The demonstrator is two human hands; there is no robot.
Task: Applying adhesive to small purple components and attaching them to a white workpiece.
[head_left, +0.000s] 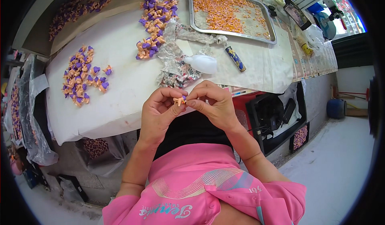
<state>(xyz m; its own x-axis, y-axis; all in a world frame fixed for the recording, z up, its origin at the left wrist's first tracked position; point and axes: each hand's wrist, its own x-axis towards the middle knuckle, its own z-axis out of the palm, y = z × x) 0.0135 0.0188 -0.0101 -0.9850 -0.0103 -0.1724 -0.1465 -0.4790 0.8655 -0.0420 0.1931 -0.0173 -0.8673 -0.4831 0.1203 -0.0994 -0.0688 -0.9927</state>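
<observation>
At the table's front edge I hold up a small peach-coloured plastic figure [179, 101] with a purple part. My left hand [162, 106] pinches it between thumb and fingers. From the other side, the thumb and forefinger of my right hand [212, 102] close on the figure's purple end; whether a tiny piece is also between them is hidden. Similar figures lie in a loose pile [78, 76] at the left, and another heap [156, 20] is farther back. A metal tray [236, 36] at the back right holds many tiny orange and pink pieces.
Beyond my hands lie a crumpled floral cloth [176, 70], a white squeeze bulb [203, 64] and a dark blue patterned tube [235, 58]. A phone [297, 14] is mounted at the right. Below the table's right side sits a black open case [276, 117].
</observation>
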